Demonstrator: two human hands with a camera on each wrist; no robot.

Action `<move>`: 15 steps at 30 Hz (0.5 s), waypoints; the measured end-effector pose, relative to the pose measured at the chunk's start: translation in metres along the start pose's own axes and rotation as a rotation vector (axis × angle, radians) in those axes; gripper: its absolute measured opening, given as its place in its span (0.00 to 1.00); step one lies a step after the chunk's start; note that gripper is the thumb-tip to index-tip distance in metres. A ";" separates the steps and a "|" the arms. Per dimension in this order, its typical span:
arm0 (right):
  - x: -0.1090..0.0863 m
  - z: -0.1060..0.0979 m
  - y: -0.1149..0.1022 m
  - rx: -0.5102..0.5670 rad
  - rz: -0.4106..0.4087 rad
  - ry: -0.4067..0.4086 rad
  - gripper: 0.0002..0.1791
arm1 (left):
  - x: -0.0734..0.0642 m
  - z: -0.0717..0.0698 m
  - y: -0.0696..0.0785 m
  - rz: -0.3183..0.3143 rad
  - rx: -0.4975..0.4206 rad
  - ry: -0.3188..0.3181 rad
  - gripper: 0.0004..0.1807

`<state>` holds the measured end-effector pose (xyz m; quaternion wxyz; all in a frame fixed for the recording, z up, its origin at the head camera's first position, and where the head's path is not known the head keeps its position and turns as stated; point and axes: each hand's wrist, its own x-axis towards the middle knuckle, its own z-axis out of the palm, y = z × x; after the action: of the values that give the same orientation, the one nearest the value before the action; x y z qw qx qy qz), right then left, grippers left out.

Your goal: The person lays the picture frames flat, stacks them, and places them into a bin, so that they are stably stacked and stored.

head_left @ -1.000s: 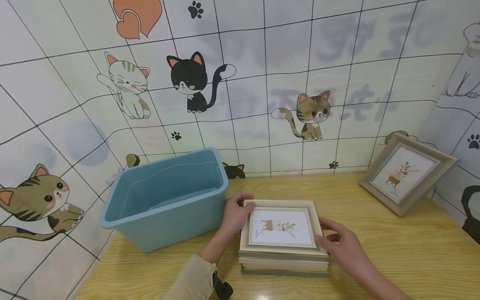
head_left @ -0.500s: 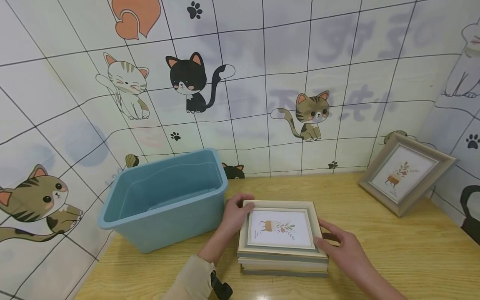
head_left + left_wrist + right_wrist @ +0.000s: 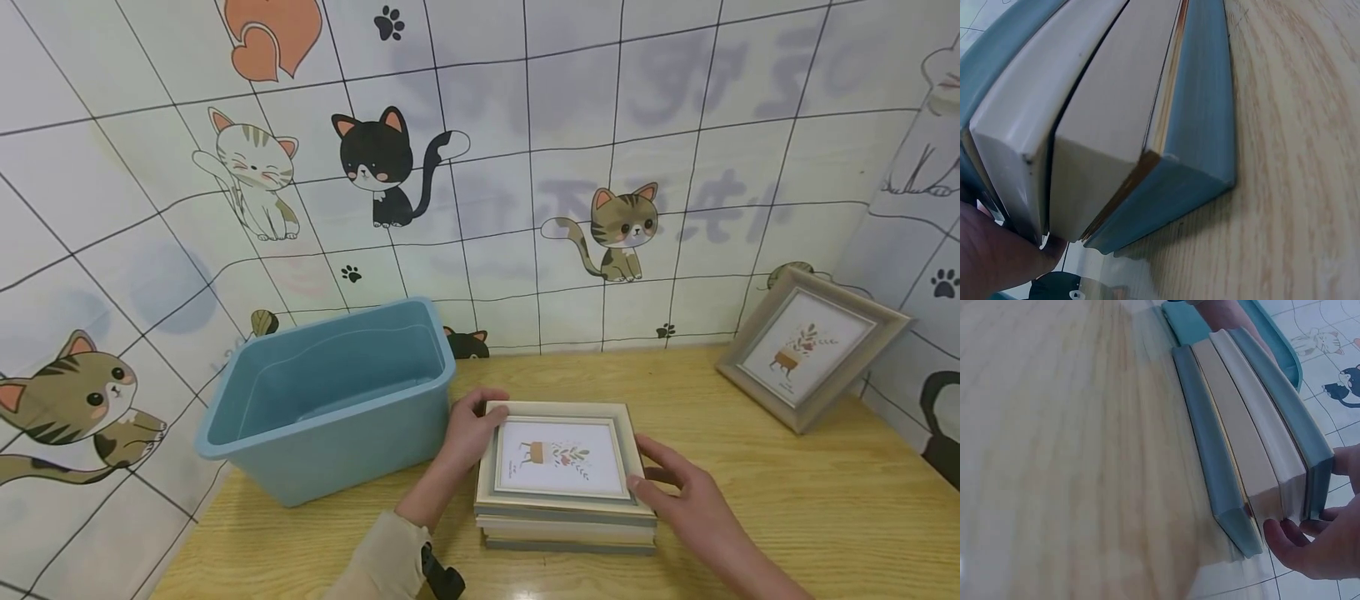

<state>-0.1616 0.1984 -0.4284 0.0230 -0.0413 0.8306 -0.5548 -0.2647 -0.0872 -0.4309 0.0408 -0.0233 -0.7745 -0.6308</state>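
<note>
In the head view a stack of several picture frames (image 3: 566, 533) lies on the table, cream and grey-blue edges alternating. The top frame (image 3: 558, 458) is cream with a grey-blue inner band and a print of a potted plant turned sideways. My left hand (image 3: 471, 433) grips its far left corner, thumb on the rim and fingers behind. At the right edge my right hand (image 3: 686, 496) holds the stack, thumb on the top rim. In the right wrist view these fingertips (image 3: 1282, 544) touch the ends of the upper frames. The lowest frame (image 3: 1200, 106) rests flat on the wood.
A blue plastic bin (image 3: 330, 417) stands left of the stack, close to my left hand. Another picture frame (image 3: 813, 346) leans against the wall at the back right. The wooden table (image 3: 817, 492) meets a wall (image 3: 495, 250) covered in cat pictures.
</note>
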 end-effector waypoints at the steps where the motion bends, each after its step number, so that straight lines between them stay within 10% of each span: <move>1: 0.001 -0.003 0.000 -0.016 -0.023 -0.014 0.37 | 0.000 0.000 0.000 0.000 0.002 0.003 0.12; 10: 0.026 -0.079 0.016 -0.337 -0.395 -0.011 0.26 | 0.000 -0.003 -0.002 0.019 0.017 0.029 0.10; 15: 0.046 -0.146 0.023 -0.454 -0.371 0.096 0.28 | 0.001 -0.007 0.000 0.015 0.036 0.046 0.10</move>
<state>-0.2205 0.3371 -0.3932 -0.1277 -0.1703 0.9119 -0.3510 -0.2659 -0.0938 -0.4294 0.0638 -0.0139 -0.7843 -0.6169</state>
